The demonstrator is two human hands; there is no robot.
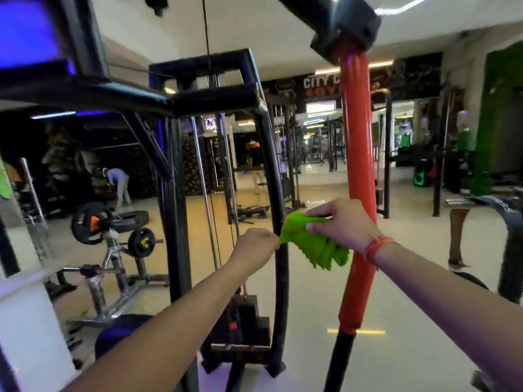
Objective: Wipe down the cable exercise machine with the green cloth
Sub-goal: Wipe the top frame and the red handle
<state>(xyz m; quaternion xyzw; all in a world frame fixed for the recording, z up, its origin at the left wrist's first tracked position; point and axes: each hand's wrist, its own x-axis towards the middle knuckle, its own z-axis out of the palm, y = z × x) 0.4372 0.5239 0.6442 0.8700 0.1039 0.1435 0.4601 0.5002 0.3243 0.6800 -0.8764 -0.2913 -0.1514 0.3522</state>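
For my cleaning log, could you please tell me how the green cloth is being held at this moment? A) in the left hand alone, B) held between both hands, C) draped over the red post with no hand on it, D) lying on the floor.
B: the left hand pinches one corner of the green cloth while the right hand grips its bunched top.

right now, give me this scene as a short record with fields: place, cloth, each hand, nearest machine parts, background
place: gym floor, head view looking forward and down
cloth: green cloth, bunched, held in the air between both hands
left hand: left hand pinches the cloth's left corner
right hand: right hand grips the cloth from above
machine parts: curved black frame post behind the cloth; red post behind the right hand; weight stack below
contact: cloth not clearly pressed on any part
background: person bending over at far left
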